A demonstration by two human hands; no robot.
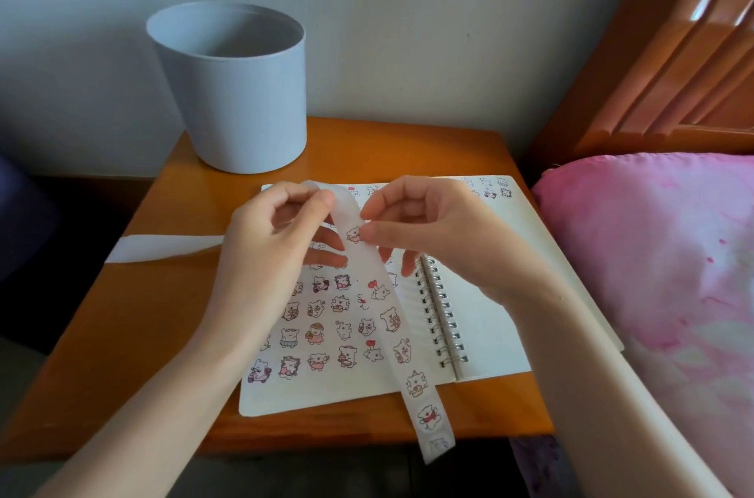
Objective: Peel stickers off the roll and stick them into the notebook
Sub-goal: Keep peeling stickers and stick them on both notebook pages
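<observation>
An open spiral notebook (485, 338) lies on the wooden bedside table, its left page covered with several rows of small bear stickers. A white sticker strip (402, 350) runs from my hands down across the page and hangs over the table's front edge. My left hand (269, 252) grips the strip near its top, thumb on the front and fingers behind. My right hand (432, 228) pinches a small bear sticker (354, 234) on the strip between thumb and forefinger. The spent backing tail (163, 248) trails left across the table.
A pale grey round bin (232, 89) stands at the back left of the table (367, 148). A pink pillow (661, 252) and a wooden headboard (673, 69) border the right side. The wall is close behind.
</observation>
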